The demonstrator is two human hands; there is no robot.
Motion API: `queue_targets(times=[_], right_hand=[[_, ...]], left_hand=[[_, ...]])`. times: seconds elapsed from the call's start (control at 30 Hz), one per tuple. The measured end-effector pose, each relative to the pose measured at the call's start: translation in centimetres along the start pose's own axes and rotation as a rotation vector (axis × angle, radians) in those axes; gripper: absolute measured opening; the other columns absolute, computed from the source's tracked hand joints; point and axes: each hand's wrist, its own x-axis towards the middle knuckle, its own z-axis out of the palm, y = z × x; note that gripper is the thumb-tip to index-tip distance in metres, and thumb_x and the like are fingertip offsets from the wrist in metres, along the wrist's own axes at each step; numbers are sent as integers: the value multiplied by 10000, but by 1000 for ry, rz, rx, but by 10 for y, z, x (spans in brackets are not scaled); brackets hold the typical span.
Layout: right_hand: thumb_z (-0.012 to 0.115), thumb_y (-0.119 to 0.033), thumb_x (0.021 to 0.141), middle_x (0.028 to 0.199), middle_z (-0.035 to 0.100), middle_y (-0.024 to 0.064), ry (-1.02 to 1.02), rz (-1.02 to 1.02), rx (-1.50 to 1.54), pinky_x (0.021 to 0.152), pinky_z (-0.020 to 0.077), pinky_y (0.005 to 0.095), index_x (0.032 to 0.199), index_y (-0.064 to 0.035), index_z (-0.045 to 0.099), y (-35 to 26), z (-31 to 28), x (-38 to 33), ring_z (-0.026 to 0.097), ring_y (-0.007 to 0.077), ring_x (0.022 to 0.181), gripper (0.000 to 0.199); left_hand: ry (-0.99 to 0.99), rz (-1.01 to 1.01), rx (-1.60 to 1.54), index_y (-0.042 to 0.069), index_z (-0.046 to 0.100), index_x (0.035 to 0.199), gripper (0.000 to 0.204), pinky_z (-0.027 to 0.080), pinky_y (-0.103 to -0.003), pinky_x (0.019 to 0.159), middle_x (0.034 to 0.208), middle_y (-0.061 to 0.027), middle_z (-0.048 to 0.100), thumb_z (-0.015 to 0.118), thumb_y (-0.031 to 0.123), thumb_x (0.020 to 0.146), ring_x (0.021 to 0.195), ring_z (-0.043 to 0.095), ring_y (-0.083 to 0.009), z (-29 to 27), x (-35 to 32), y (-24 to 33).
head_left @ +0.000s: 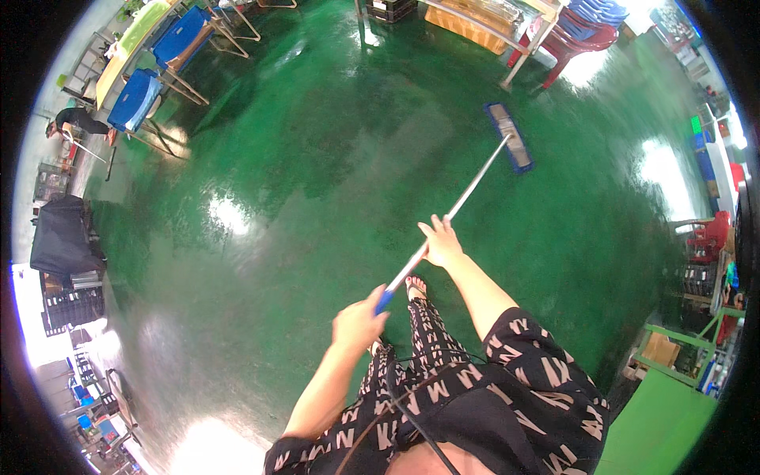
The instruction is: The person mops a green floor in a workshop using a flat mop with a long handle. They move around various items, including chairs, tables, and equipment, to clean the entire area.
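Far to the left, another person (73, 120) is bending near the blue folding chairs (136, 99), well apart from the work here. Closer in, the left hand (358, 321) is wrapping tight around the blue grip end of the mop handle (467, 192), fingers fully closed on it. Just up the pole, the right hand (440, 244) is closing on the metal shaft — the nearer of the two to the head. The handle's long axis is running up and to the right, away from both hands, ending at the flat mop head (510, 137), which is lying on the glossy green floor (317, 158). Open wet floor is spreading left and ahead; table legs and red plastic chairs (571, 39) are standing just beyond the mop head — the tight edge.
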Motion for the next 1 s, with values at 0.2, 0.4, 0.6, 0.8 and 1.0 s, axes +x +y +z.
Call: queue_targets(times=[0.2,0.4,0.6,0.8,1.0], right_hand=[[792,-380,664,1417,223,369,194,-4,58,1076,263,557,1416,-140,302,-6,-24,26,268,507,1309,929],[810,-393,603,1437,234,255,8,-439,46,988,254,701,1384,-213,340,-231,-17,-60,159,555,1321,929],[671,-331,781,856,657,125,-588,-1193,44,903,425,522,1038,-153,565,-417,22,-168,637,333,912,329],[678,-303,784,674,592,82,-619,-1452,311,584,457,459,776,-115,498,-464,70,-231,612,339,696,262],[692,-341,767,664,612,62,-582,-1352,250,596,481,453,756,-130,551,-458,56,-194,636,316,709,253]], left_hand=[[93,57,73,227,467,1317,527,523,-470,725,941,-135,667,620,299,818,835,648,-349,-28,25,20],[153,-113,124,293,597,1197,456,511,-432,745,866,-100,687,669,337,749,799,653,-325,-145,-158,-107],[338,-424,-228,89,668,1090,478,508,-346,732,907,-130,696,743,126,620,791,675,-279,-177,-438,-166],[309,-776,-264,-66,586,1159,398,498,-318,845,1021,-185,677,639,-15,768,935,657,-221,-183,-568,-127],[286,-653,-107,45,632,1151,369,500,-350,678,858,-182,654,649,28,784,770,661,-260,-205,-531,-140]])
